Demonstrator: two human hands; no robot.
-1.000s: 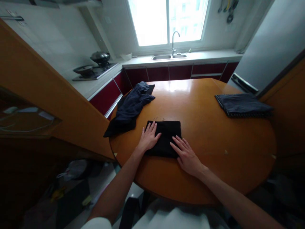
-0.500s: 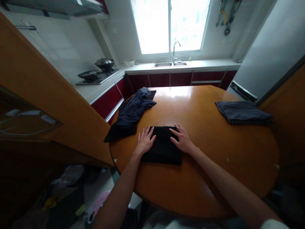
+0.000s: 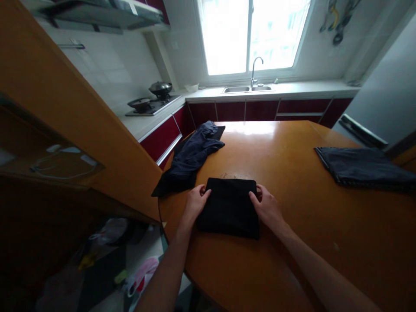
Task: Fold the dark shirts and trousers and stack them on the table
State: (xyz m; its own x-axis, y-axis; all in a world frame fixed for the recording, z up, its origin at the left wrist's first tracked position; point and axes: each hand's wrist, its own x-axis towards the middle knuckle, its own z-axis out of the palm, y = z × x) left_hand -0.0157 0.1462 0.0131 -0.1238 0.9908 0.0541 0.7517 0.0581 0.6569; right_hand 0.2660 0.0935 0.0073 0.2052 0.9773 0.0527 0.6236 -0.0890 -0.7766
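A black folded garment (image 3: 230,208) lies in front of me as a flat, nearly square bundle; what kind of garment cannot be made out. My left hand (image 3: 195,201) grips its upper left edge, thumb on top and fingers curled beneath. At the upper right edge my right hand (image 3: 267,207) pinches it the same way. Crumpled dark clothing (image 3: 195,151) is heaped beyond my left hand, partly over the table's left edge. Far to the right rests a folded dark grey garment (image 3: 367,167).
The round wooden table (image 3: 273,160) carries all the clothing. A wooden panel (image 3: 120,147) stands close on the left. Behind the table are a stove with pans (image 3: 160,89), a sink (image 3: 237,89) and a fridge (image 3: 383,95). Bags (image 3: 112,232) lie on the floor at lower left.
Both hands have gone from lying flat with spread fingers on the black garment to gripping its left and right edges. The camera view has turned slightly left.
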